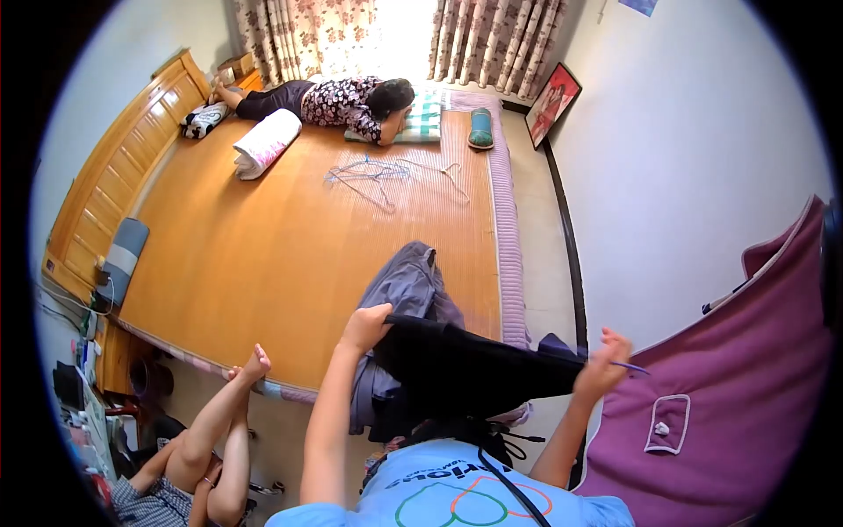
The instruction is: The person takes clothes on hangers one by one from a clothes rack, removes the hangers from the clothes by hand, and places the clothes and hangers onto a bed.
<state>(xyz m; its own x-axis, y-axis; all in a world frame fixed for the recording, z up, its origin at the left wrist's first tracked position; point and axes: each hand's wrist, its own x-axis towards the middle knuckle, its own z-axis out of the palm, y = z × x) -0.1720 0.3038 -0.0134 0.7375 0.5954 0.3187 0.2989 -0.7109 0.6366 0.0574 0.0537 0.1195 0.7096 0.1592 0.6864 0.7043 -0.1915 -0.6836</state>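
The left hand (365, 328), near the middle of the frame, is closed with its fingers folded over the upper left corner of a black cloth (483, 369), thumb side toward the cloth; its forearm rises almost straight from the bottom edge. The right hand (604, 364), right of centre and a little lower in the frame, pinches the cloth's other end, with at least one finger pointing upward and a thin purple strip (634, 368) sticking out past it; how each fingertip presses there cannot be told. The right forearm slants up and outward, so the cloth hangs stretched between the two hands, in front of the wearer's light blue shirt (439, 479). Just behind the left hand, grey clothing (395, 285) lies over the near edge of the bed (263, 255). Farther up the frame, wire hangers (378, 176) lie on the mat, and a person (342, 98) lies at the upper left with arms on a green checked pillow (426, 119). At the lower left sits another person (215, 439), one foot raised to the bed's edge, while a purple cover (720, 395) fills the lower right
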